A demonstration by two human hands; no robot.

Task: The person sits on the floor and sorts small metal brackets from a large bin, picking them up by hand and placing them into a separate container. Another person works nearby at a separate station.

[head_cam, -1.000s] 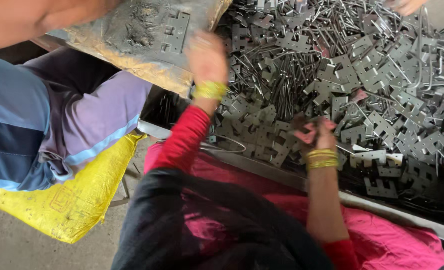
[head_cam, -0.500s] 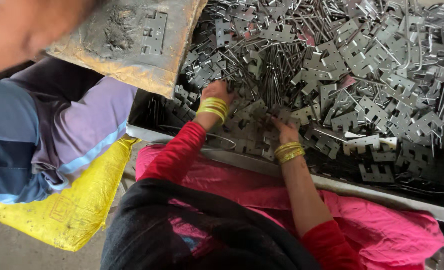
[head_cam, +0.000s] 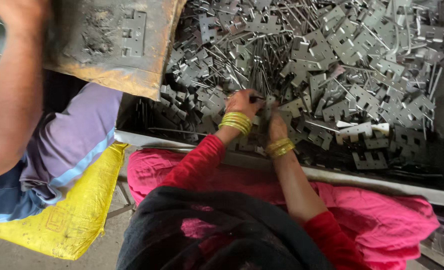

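Left hand: the left hand (head_cam: 242, 102) rests at the near edge of the heap of metal pieces (head_cam: 332, 75), fingers curled down into it; whether they are clamped on a piece cannot be told, since the fingertips are buried among the metal.
Right hand: the right hand (head_cam: 277, 125) lies just beside the left, also dipped into the heap, its fingers hidden under the pieces, so its grip cannot be told.
Hands together: the two hands sit close, nearly touching, at the same spot in the pile.
Wrists: yellow bangles (head_cam: 235, 121) ring the left wrist, and a second stack sits on the right wrist; red sleeves cover the upper arms.
Metal pieces: flat grey stamped plates with notched outlines, mixed with thin rods, heaped loosely over the whole counter (head_cam: 382, 182).
Counter edge: a pale metal rim runs across in front of the person, with the heap behind it.
Lap: pink cloth (head_cam: 382, 225) lies below the rim, with a black cloth (head_cam: 207, 230) nearer the camera.
Upper left: a worn brown sack (head_cam: 107, 45) with metal plates on it hangs over the corner of the heap.
Left side: another person's bare arm (head_cam: 12, 100) reaches upward beside a purple and blue garment.
Lower left: a yellow bag (head_cam: 67, 220) rests near the floor.
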